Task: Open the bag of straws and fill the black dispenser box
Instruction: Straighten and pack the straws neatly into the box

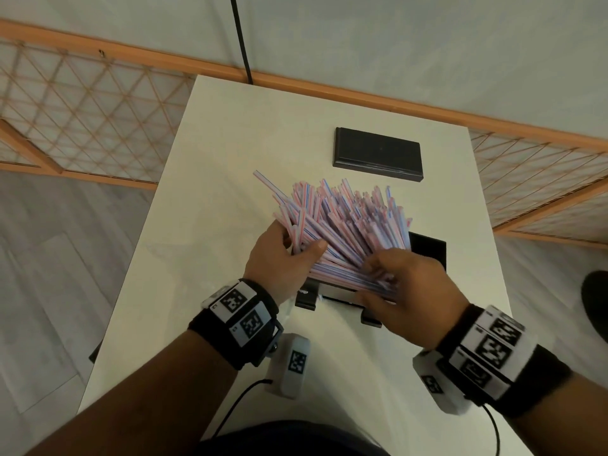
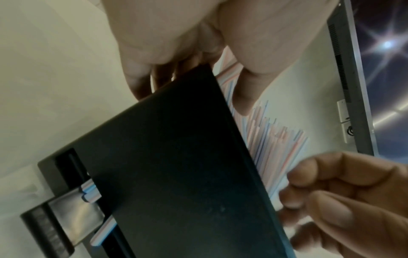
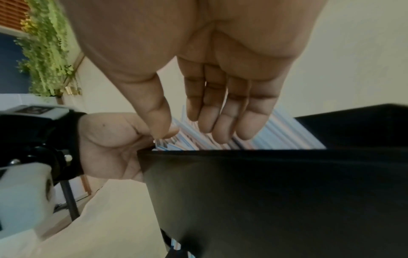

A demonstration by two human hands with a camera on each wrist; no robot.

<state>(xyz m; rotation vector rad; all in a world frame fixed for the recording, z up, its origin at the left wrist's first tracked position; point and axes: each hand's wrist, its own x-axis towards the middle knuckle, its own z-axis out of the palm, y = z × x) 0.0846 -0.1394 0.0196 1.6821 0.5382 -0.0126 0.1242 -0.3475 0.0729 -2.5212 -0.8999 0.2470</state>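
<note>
A thick bundle of pink-and-blue striped straws (image 1: pixel 348 222) fans out over the open black dispenser box (image 1: pixel 427 248), its lower ends inside the box. My left hand (image 1: pixel 296 245) grips the bundle's left side, thumb across the top. My right hand (image 1: pixel 378 274) lies on the near ends of the straws with its fingers fairly straight. In the right wrist view the right hand (image 3: pixel 194 129) touches the straws (image 3: pixel 276 136) just above the box wall (image 3: pixel 264 192). In the left wrist view, a few straws (image 2: pixel 90 190) show in the box's (image 2: pixel 176 174) front slot.
The box's flat black lid (image 1: pixel 378 153) lies on the white table (image 1: pixel 230 159) behind the straws. A black pole (image 1: pixel 241 44) rises past the table's far edge. Wooden lattice screens (image 1: pixel 82 110) stand on both sides.
</note>
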